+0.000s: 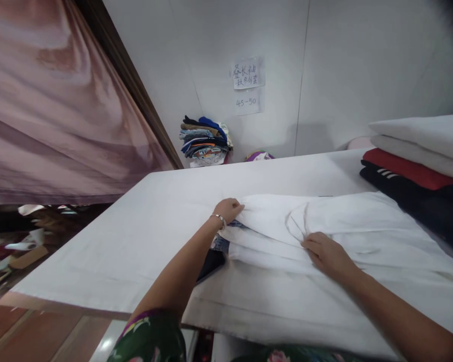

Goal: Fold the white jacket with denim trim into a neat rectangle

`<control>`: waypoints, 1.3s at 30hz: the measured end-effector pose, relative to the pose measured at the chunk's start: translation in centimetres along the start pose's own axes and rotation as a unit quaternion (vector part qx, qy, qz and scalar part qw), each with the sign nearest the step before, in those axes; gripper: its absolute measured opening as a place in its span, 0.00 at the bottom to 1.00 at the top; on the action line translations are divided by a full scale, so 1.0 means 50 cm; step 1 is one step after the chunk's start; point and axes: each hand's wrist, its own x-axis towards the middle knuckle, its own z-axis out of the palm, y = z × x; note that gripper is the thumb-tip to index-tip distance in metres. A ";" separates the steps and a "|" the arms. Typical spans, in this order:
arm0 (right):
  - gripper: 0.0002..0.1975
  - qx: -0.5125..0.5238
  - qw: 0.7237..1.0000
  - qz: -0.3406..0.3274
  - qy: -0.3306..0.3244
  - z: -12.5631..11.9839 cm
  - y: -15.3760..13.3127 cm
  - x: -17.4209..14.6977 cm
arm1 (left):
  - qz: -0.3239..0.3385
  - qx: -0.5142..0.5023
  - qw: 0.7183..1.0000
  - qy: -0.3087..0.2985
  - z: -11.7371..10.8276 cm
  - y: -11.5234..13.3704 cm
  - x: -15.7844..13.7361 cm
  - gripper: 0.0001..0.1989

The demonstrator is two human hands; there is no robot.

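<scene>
- Left hand (228, 210) pinches the white garment (266, 213) at its left end.
- Right hand (329, 255) grips a fold nearer the middle.
- Table (136, 226) lies beneath.

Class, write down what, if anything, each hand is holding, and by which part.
The left hand pinches the white cloth at its left end, by the far corner; the right hand grips a fold farther right.

Grey wall (335, 75) w/ notes (248, 75), pink curtain (60, 100), wht table (128, 236), reddish tile flr (41, 337)
</scene>
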 end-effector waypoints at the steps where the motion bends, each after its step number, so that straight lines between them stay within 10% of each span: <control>1: 0.14 0.003 1.000 0.001 -0.001 0.000 0.000 0.000 | -0.003 0.011 1.000 0.027 -0.002 0.005 0.021 0.18; 8: 0.13 0.040 0.999 0.000 -0.003 -0.010 -0.006 -0.003 | 0.047 0.111 0.992 -0.041 0.029 0.044 0.107 0.23; 14: 0.13 0.088 0.996 -0.004 0.001 -0.025 -0.012 -0.002 | 0.269 0.188 0.940 0.098 0.056 0.027 0.028 0.08; 18: 0.12 0.112 0.994 0.001 0.016 -0.040 -0.020 0.004 | 0.319 0.178 0.928 0.068 0.065 0.020 -0.009 0.09; 26: 0.15 0.047 0.992 0.036 0.112 -0.090 0.065 0.141 | 0.124 0.022 0.991 -0.032 0.027 0.029 0.036 0.17; 33: 0.27 -0.076 0.947 0.264 -0.164 -0.071 0.221 0.247 | -0.004 0.113 0.990 -0.082 0.033 0.029 0.153 0.22; 39: 0.30 -0.099 0.911 0.342 -0.208 -0.101 0.294 0.205 | -0.006 0.045 0.991 -0.129 0.027 0.004 0.172 0.24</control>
